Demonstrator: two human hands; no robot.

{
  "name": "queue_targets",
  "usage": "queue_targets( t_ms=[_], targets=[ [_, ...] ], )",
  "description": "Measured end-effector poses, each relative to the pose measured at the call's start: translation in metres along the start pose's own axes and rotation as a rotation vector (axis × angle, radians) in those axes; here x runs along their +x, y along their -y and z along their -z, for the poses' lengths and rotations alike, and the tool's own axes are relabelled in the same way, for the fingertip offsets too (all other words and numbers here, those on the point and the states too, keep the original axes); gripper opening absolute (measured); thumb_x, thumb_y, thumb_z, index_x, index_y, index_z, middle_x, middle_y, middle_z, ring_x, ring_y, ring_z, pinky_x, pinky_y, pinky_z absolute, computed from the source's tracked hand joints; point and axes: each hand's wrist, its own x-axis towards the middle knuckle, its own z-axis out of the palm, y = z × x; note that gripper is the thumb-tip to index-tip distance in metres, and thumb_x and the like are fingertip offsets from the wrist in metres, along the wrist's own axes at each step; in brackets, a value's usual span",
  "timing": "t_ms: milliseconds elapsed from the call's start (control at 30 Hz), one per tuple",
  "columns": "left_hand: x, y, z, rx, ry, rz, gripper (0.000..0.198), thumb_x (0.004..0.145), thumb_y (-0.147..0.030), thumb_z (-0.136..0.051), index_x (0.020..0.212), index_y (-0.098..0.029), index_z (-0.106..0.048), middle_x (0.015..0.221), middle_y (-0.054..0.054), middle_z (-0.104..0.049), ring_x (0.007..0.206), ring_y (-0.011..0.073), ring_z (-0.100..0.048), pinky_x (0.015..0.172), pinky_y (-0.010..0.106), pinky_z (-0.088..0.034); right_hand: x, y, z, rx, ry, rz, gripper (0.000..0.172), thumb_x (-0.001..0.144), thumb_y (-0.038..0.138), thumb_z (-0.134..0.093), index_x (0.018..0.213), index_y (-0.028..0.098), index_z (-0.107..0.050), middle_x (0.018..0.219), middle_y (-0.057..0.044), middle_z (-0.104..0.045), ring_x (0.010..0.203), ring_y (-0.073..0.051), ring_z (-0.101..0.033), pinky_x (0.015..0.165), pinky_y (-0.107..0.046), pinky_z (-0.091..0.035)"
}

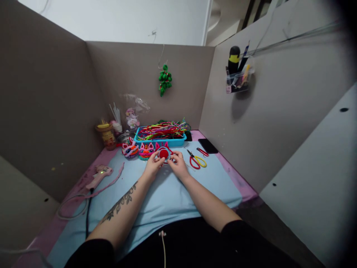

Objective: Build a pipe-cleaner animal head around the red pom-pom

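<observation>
two hands (pixel 153 166) (pixel 178 166), perhaps one red disc (pixel 164 153)

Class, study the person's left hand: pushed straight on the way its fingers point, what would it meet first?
The left hand grips the round red-and-blue piece together with the right hand. Past that, probably the blue basket of pipe cleaners, though depth is hard to judge.

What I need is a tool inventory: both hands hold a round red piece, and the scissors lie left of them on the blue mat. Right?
Wrong side: the left hand and right hand hold the round red piece, but the head view shows the scissors right of them on the blue mat, not left.
</observation>
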Motion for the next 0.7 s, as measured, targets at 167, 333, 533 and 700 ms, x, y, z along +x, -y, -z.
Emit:
queue_targets(
  t_ms=[167,333,533,700],
  targets=[
    [0.0003,0.0013,-0.0017,-0.026,0.006,-0.020,0.073,0.057,-0.044,-0.079,0.118,-0.015,-0.050,0.049,-0.011,-0.045,0.041,0.0067,-0.040,0.043,0.020,-0.026,0.0005,0.0011,-0.0002,0.029,-0.009,-0.022,0.012,0.071,0.031,-0.062,0.068,0.020,-0.060,0.108,-0.008,-0.052,0.096,-0.021,-0.056,0.072,-0.031,-0.050],
    [0.0007,0.0021,-0.0022,-0.037,0.027,-0.020,0.071,0.057,-0.043,-0.079,0.115,-0.014,-0.051,0.050,-0.010,-0.048,0.041,0.0059,-0.038,0.043,0.020,-0.025,0.0024,-0.0003,0.0013,0.105,-0.029,-0.108,0.016,0.070,0.033,-0.063,0.064,0.019,-0.057,0.110,-0.009,-0.051,0.098,-0.021,-0.056,0.073,-0.031,-0.049],
    [-0.0003,0.0016,-0.0032,-0.049,0.031,-0.013,0.072,0.057,-0.044,-0.080,0.116,-0.014,-0.050,0.047,-0.012,-0.043,0.039,0.0058,-0.035,0.041,0.020,-0.021,0.0043,0.0004,0.0035,0.186,-0.020,-0.195,0.015,0.067,0.031,-0.064,0.063,0.019,-0.055,0.114,-0.009,-0.049,0.107,-0.023,-0.054,0.081,-0.032,-0.046],
    [-0.0002,0.0022,-0.0035,-0.049,0.029,-0.006,0.071,0.056,-0.044,-0.081,0.113,-0.014,-0.051,0.046,-0.012,-0.044,0.038,0.0051,-0.034,0.040,0.019,-0.020,0.0045,0.0004,0.0039,0.253,-0.037,-0.203,0.015,0.065,0.030,-0.065,0.063,0.019,-0.055,0.117,-0.009,-0.048,0.112,-0.024,-0.051,0.084,-0.033,-0.044]
  ],
)
